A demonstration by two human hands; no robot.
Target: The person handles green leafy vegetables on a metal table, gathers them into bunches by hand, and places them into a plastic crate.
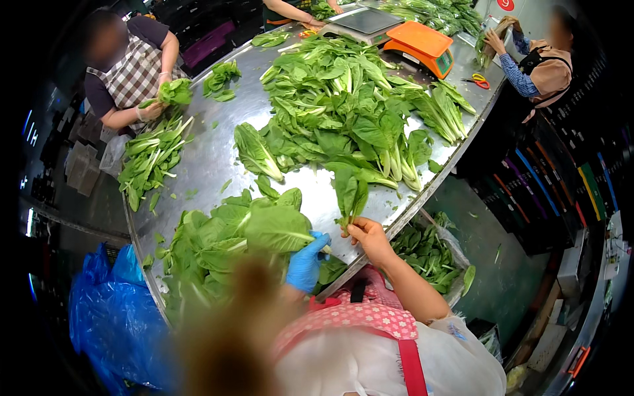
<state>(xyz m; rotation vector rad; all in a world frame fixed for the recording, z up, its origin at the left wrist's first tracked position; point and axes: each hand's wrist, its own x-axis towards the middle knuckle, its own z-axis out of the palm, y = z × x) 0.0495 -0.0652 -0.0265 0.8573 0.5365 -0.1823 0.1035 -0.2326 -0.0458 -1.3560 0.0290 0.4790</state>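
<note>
My left hand [306, 262], in a blue glove, is closed on the stem end of a large leafy green [280, 225] above the near pile of leaves [213, 247]. Bare, my right hand [369, 237] pinches the base of a small bunch of leafy greens [350, 195] near the table's right edge. Beyond both hands a big heap of leafy greens [332, 104] covers the middle of the metal table [213, 148]. A blurred brown shape in front of the camera hides part of the near pile.
Co-workers stand at the left, far and right sides. An orange scale [421, 39], a grey scale [366, 21] and orange-handled scissors [479, 81] lie on the table. A bin of leaves [428, 252] is below its right edge, blue plastic bags [116, 317] at the left.
</note>
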